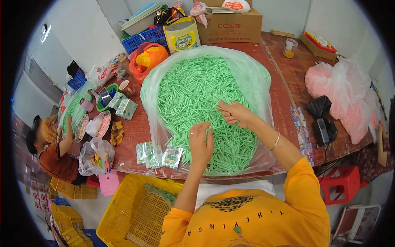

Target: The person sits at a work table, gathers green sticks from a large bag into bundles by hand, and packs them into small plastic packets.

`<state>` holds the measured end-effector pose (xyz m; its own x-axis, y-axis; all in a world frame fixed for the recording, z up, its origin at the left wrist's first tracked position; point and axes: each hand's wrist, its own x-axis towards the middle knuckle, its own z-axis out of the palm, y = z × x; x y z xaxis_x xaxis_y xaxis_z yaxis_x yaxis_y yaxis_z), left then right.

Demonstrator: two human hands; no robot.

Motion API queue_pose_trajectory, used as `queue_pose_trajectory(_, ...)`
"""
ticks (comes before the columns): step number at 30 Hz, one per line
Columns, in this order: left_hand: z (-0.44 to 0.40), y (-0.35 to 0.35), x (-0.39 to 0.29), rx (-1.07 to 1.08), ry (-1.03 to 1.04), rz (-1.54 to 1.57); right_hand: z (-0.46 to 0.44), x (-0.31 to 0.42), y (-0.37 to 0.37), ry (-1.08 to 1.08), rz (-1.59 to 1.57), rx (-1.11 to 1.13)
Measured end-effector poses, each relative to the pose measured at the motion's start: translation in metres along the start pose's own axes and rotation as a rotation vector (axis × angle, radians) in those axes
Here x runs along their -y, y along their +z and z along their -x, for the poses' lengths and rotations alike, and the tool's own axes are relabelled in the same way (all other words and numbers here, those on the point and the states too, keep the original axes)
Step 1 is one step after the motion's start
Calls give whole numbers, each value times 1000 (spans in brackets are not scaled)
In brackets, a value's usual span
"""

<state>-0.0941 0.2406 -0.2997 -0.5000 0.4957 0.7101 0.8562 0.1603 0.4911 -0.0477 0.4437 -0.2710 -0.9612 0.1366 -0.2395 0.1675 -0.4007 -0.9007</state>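
Note:
A large clear plastic bag (154,103) lies open on the red-brown table, full of thin green sticks (185,86). Over the lower middle of the pile is my left hand (200,142), its fingers pointing up and slightly bent; whether it holds a stick is too small to tell. My right hand (233,113) is up and to the right of it, above the pile, fingers curled together near some green sticks at their tips. Several small printed packets (172,157) lie on the table at the bag's lower left.
A yellow crate (119,206) stands below the table edge. A person (57,152) works at the left; another person's arm (382,144) shows at far right. Pink-filled bags (345,94), a red stool (339,183), a cardboard box (234,26) and an orange bag (144,61) surround the work area.

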Motion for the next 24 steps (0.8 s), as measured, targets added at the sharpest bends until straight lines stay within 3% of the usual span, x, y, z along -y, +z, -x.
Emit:
queue_pose_trajectory(3,-21,3,0,-27,-268,326,12,-10,6,-100,106,55)
queue_pose_trajectory(4,-27,6,2,-31,-267,324,15,-17,10,-102,108,59)
queue_pose_trajectory(6,-35,13,8,28,-490,675,20,-26,15,-150,315,7)
queue_pose_trajectory(7,-36,15,10,79,-363,613,24,-24,15,-114,338,37)
queue_pose_trajectory(8,-34,16,11,80,-365,613,24,-25,15,-112,337,36)
queue_pose_trajectory(10,-33,11,-2,144,-194,375,26,-29,16,-220,548,49)
queue_pose_trajectory(11,-33,12,-6,114,-262,407,24,-34,19,-414,580,25)
queue_pose_trajectory(14,-35,16,-11,25,-415,570,20,-46,17,-461,669,-98)
queue_pose_trajectory(17,-41,15,-10,87,-242,424,27,-37,27,-387,851,-209)
queue_pose_trajectory(20,-64,8,16,-65,-213,251,23,-34,23,-267,812,-249)
queue_pose_trajectory(22,-72,-2,26,-126,-74,96,22,-38,19,-352,756,-322)
queue_pose_trajectory(24,-69,-8,25,-103,14,-14,18,-43,10,-301,501,-310)
